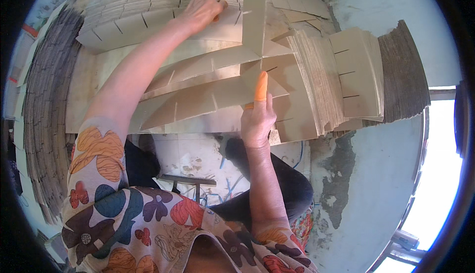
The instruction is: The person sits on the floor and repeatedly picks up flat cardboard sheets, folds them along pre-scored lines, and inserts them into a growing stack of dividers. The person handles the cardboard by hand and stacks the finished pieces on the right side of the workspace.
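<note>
one crossed cardboard divider (195,100) is held by the right hand (258,119), the left hand (202,14) (grip unclear) at stacked strips (132,25).

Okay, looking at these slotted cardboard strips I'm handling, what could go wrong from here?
The crossed cardboard strips in your right hand extend well to the left, so they might twist or bend. Your left hand is at a tightly packed row of strips, so it could pick up several together. The cardboard stack beside your right hand has uneven edges, and a bump might spill it.
</note>
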`<action>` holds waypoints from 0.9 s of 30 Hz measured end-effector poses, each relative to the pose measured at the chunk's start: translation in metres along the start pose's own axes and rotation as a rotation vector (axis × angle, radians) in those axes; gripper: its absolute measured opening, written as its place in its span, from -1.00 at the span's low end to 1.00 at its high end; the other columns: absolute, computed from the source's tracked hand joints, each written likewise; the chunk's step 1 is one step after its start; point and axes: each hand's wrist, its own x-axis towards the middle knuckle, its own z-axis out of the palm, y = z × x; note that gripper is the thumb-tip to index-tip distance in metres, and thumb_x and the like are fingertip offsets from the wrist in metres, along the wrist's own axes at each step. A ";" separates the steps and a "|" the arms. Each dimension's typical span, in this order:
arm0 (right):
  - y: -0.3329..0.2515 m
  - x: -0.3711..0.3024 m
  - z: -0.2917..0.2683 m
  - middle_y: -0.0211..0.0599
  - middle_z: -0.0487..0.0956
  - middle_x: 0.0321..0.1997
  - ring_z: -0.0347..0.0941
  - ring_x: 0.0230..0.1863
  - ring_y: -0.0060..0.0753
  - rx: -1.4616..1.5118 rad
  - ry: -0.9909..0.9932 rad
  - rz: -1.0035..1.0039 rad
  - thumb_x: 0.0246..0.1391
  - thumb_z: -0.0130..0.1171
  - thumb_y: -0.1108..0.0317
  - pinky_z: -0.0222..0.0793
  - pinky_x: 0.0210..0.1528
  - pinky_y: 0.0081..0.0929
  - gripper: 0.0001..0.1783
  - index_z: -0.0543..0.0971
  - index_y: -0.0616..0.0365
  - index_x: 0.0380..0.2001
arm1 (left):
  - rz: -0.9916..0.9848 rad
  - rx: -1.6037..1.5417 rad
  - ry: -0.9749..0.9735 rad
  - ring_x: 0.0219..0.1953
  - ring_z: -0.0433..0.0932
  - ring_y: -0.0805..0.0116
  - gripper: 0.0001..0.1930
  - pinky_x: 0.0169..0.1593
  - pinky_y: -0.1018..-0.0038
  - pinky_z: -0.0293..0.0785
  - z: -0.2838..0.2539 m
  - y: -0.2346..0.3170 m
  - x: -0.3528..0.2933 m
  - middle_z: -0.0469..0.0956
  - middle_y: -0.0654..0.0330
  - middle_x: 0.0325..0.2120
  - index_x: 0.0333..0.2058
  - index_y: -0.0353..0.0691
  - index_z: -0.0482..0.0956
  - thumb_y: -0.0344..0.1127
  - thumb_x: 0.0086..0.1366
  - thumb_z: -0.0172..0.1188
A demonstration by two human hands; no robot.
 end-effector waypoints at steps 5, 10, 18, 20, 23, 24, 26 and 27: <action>0.003 0.000 0.003 -0.16 0.52 -0.22 0.54 -0.35 -0.17 0.043 0.038 -0.037 -0.25 -0.01 0.82 0.52 -0.31 -0.42 -0.01 0.15 -0.11 0.33 | 0.010 -0.056 -0.056 -0.22 0.49 0.09 -0.87 -0.21 0.24 0.47 -0.002 -0.001 0.000 0.53 0.08 -0.47 -0.42 -0.24 0.53 -0.41 -0.01 0.19; -0.001 0.000 -0.001 -0.17 0.52 -0.23 0.54 -0.36 -0.19 0.034 0.069 -0.059 -0.26 0.00 0.81 0.52 -0.31 -0.42 0.00 0.16 -0.12 0.33 | -0.062 0.011 -0.213 -0.24 0.48 0.10 -0.91 -0.21 0.26 0.46 -0.004 0.001 0.001 0.51 0.05 -0.48 -0.48 -0.26 0.56 -0.40 -0.01 0.19; -0.002 0.000 -0.003 -0.16 0.51 -0.25 0.53 -0.35 -0.16 0.025 0.036 -0.027 -0.23 -0.02 0.81 0.51 -0.30 -0.40 -0.03 0.17 -0.11 0.33 | 0.129 -0.053 0.098 -0.34 0.53 0.05 -0.87 -0.29 0.22 0.49 0.004 -0.003 -0.011 0.52 0.09 -0.52 -0.36 -0.24 0.55 -0.44 0.06 0.13; -0.001 0.000 -0.002 -0.14 0.50 -0.25 0.53 -0.35 -0.14 0.034 0.043 -0.041 -0.23 -0.04 0.81 0.51 -0.29 -0.39 -0.03 0.17 -0.10 0.33 | 0.076 -0.054 0.036 -0.37 0.54 0.01 -0.89 -0.32 0.21 0.50 -0.002 0.002 -0.009 0.53 0.06 -0.52 -0.38 -0.26 0.54 -0.47 0.07 0.11; -0.002 0.001 -0.004 -0.11 0.49 -0.25 0.53 -0.35 -0.10 0.035 -0.006 -0.023 -0.25 -0.07 0.82 0.51 -0.29 -0.37 -0.03 0.16 -0.06 0.33 | 0.055 -0.077 0.050 -0.43 0.54 -0.02 -0.94 -0.38 0.20 0.49 -0.007 0.004 -0.008 0.51 0.01 -0.56 -0.43 -0.27 0.52 -0.48 0.09 0.10; -0.002 0.001 -0.004 -0.11 0.48 -0.24 0.52 -0.39 -0.08 0.033 -0.012 -0.034 -0.21 0.00 0.75 0.50 -0.35 -0.33 -0.08 0.17 -0.04 0.32 | 0.066 -0.087 0.087 -0.45 0.54 -0.02 -0.95 -0.40 0.20 0.49 -0.008 0.005 -0.008 0.50 0.00 -0.58 -0.44 -0.27 0.51 -0.48 0.09 0.10; 0.001 0.001 -0.005 -0.11 0.47 -0.21 0.51 -0.49 -0.04 0.026 -0.021 -0.053 -0.13 0.13 0.62 0.49 -0.48 -0.25 -0.15 0.18 0.01 0.30 | 0.085 -0.104 0.129 -0.45 0.54 -0.01 -0.97 -0.41 0.19 0.49 -0.011 0.007 -0.006 0.48 0.00 -0.60 -0.44 -0.26 0.49 -0.46 0.10 0.10; 0.000 0.001 -0.006 -0.10 0.47 -0.22 0.51 -0.49 -0.04 0.026 -0.033 -0.039 -0.14 0.13 0.63 0.49 -0.48 -0.25 -0.15 0.18 0.01 0.30 | 0.092 -0.110 0.134 -0.43 0.53 0.01 -0.96 -0.40 0.19 0.48 -0.013 0.009 -0.005 0.47 0.02 -0.60 -0.44 -0.26 0.48 -0.44 0.11 0.11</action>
